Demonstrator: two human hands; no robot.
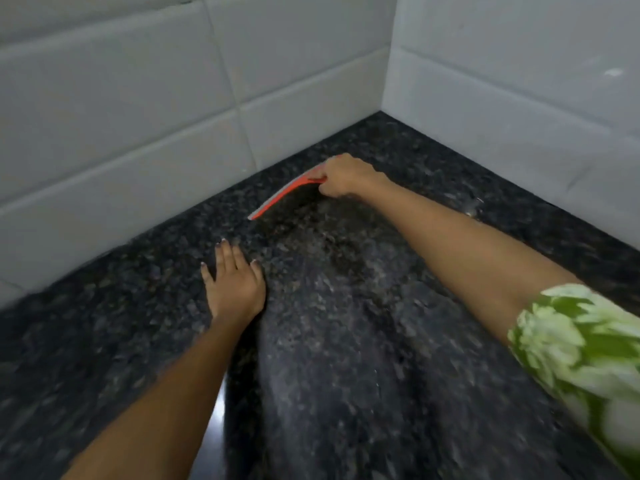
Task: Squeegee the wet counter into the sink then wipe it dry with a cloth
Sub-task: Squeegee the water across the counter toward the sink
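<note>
A dark speckled granite counter (346, 341) fills the lower view and runs into a tiled corner. My right hand (344, 176) grips the handle end of a red squeegee (282, 197) far out near the back wall. Its blade lies on the counter and slants down to the left. My left hand (233, 282) rests flat on the counter with fingers straight, nearer to me and left of the blade. The sink and any cloth are out of view.
White tiled walls (138, 133) close the counter at the back left and the right (519, 98), meeting in a corner. A small wet glint (472, 209) shows near the right wall. A green-and-white sleeve (581, 344) covers my right upper arm.
</note>
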